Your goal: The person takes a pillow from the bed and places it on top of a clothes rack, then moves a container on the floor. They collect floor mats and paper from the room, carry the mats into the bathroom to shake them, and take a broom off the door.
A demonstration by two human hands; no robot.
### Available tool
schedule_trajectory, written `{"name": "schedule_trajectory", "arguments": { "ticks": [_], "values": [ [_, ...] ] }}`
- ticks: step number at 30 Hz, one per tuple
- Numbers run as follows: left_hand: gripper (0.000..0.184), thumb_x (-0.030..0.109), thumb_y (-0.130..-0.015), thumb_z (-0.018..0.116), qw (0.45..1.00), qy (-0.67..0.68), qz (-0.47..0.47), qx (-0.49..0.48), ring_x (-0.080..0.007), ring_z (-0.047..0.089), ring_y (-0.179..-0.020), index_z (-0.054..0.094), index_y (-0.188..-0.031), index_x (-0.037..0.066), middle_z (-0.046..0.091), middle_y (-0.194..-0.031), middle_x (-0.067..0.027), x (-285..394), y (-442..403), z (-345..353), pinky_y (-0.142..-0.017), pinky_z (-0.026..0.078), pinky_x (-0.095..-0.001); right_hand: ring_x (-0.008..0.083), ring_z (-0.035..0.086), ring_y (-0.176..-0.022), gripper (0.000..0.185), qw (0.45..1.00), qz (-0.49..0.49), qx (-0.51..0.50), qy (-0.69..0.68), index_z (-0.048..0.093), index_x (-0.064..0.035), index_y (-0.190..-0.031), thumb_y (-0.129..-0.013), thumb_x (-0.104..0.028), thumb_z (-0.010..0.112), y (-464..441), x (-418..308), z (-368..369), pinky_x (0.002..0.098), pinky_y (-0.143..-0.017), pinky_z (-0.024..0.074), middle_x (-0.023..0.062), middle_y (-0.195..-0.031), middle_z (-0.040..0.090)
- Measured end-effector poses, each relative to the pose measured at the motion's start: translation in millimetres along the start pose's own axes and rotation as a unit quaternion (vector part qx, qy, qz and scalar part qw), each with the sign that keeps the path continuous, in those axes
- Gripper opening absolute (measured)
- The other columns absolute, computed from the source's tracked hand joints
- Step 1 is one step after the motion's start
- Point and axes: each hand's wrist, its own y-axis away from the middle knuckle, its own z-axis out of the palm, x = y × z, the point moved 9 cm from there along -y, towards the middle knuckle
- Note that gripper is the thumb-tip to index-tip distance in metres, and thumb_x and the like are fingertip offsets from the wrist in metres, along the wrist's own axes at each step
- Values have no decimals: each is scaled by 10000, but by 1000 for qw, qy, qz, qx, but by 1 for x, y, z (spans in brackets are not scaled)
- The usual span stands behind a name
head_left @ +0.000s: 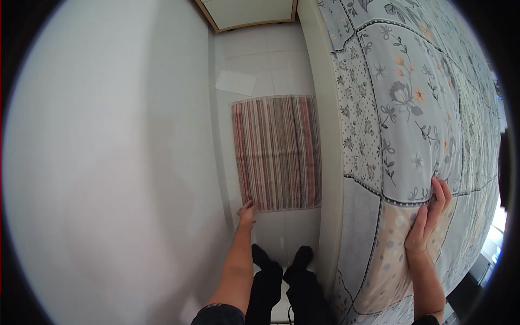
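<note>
Nearest the camera are the person's 2 arms, the left arm [234, 273] and the right arm [426, 279], both bare below dark short sleeves [219, 314].

The left hand [247, 212] reaches down to the near left corner of a striped mat [277, 153], its fingers bent at that corner. I cannot tell whether its grip is closed on the fabric or only touching it. The mat lies flat on the pale tiled floor [287, 228], its stripes in pink, beige, brown and grey running away from the person. It fills most of the width between the white wall [97, 162] on the left and the pale side panel [325, 162] of the bed on the right.

The right hand [429, 219] rests on the patchwork bed cover [403, 146], near a dark dotted seam. Its grip is apart, with a gap between the fingers, and the cloth creases at the fingertips.

Beyond the mat, a thin white rectangle [235, 83] lies on the floor, and past that stands a white cabinet [252, 12] with wood-coloured edging. On the near side of the mat are the person's 2 feet in black socks [302, 257], below dark trousers [304, 295].
</note>
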Motion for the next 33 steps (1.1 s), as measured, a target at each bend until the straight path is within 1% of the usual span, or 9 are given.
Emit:
{"name": "schedule_trajectory", "arguments": {
  "ticks": [3,7,11,13,21,23,26,30,33],
  "values": [
    [519,195,-841,679,999,13,-20,39,-322,456,-1246,515,-1319,76,440,-1386,-152,-4,-23,1,-994,426,-453,334,344,-1257,542,1000,14,-11,13,427,59,-1296,-894,-302,382,0,4,4,431,-1085,216,221,-1323,376],
    [369,101,-815,664,994,-39,93,50,-264,571,-1061,610,-1176,47,600,-1147,-146,9,-11,4,-904,455,-347,338,354,-1244,511,1000,12,-14,-10,424,74,-1291,-875,-220,394,0,2,2,425,-1085,221,232,-1318,375],
    [255,17,-791,608,920,-151,347,106,-208,606,-874,636,-1043,30,622,-987,-128,72,100,11,-789,477,-316,362,391,-1206,492,999,5,-5,-35,443,81,-1274,-815,-95,430,-4,-4,-2,424,-1080,234,244,-1288,403],
    [257,-16,-788,582,899,-85,407,138,-193,589,-809,627,-1036,39,590,-904,-100,116,190,15,-733,469,-285,383,413,-1174,498,999,2,11,-44,463,77,-1256,-780,-66,451,-10,-9,-9,441,-1058,255,247,-1270,422],
    [228,1,-831,586,869,-82,487,35,-96,543,-700,601,-1057,27,574,-881,-39,274,419,41,-628,443,-232,384,419,-1133,540,998,14,-51,42,465,-17,-1247,-720,-127,504,-27,-15,-15,496,-999,285,189,-1232,453],
    [220,20,-846,595,935,35,348,-60,-94,565,-679,591,-1065,26,576,-853,-40,290,433,48,-597,459,-231,382,416,-1141,542,997,19,-56,55,459,-17,-1243,-719,-146,513,-28,-18,-18,499,-998,288,189,-1225,455],
    [185,29,-846,599,943,92,309,-85,-104,579,-675,589,-1030,11,571,-826,-43,319,468,52,-570,491,-250,397,429,-1134,573,991,56,-104,62,432,-7,-1245,-712,-167,568,-36,-23,-19,503,-993,301,197,-1216,464],
    [211,29,-857,618,959,132,207,-141,-150,618,-741,563,-1058,-8,575,-914,-73,335,494,63,-632,551,-274,405,356,-1266,747,929,-38,-304,-208,422,-3,-1267,-660,-289,749,-70,-133,-29,503,-1014,297,215,-1359,394],
    [257,71,-873,633,950,137,186,-212,-175,641,-819,545,-1110,22,575,-1002,-74,352,512,83,-697,563,-313,383,483,-1189,658,920,-80,-321,-208,498,-34,-1208,-668,-308,755,-110,-181,-22,480,-959,386,221,-1269,511]
  ]
}}
